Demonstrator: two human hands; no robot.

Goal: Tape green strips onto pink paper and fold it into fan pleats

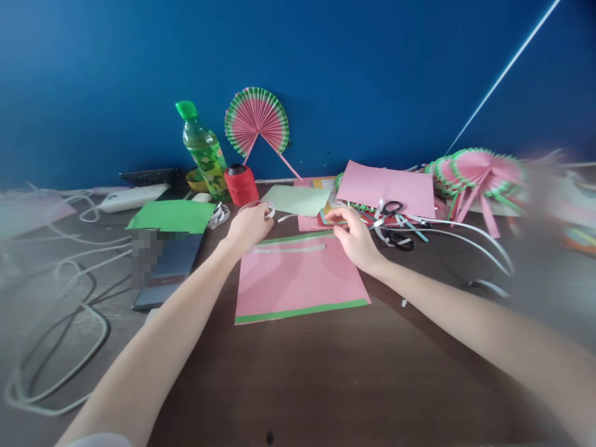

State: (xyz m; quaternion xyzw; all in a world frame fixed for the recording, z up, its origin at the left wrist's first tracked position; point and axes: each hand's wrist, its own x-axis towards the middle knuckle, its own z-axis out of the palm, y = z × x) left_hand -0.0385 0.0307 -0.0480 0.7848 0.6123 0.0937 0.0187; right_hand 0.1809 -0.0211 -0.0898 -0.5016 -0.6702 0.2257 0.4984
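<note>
My left hand (251, 228) is closed around a roll of clear tape (271, 210), mostly hidden by the fingers, above the far left corner of a pink sheet of paper (298, 282). This sheet lies flat, with a green strip (307, 309) along its near edge and another along its far edge. A pale strip of tape (302, 249) lies across its upper part. Over the far right corner is my right hand (356, 239), its thumb and index finger curved and apart, with nothing visible between them. Black-handled scissors (399, 239) lie just right of it.
A pink-and-green paper fan (257, 121) leans on the blue wall beside a green bottle (202, 152) and a red container (241, 185). More fans (484, 174) lie at right. A green sheet (172, 215), a dark phone-like device (170, 279) and white cables (100, 323) are at left.
</note>
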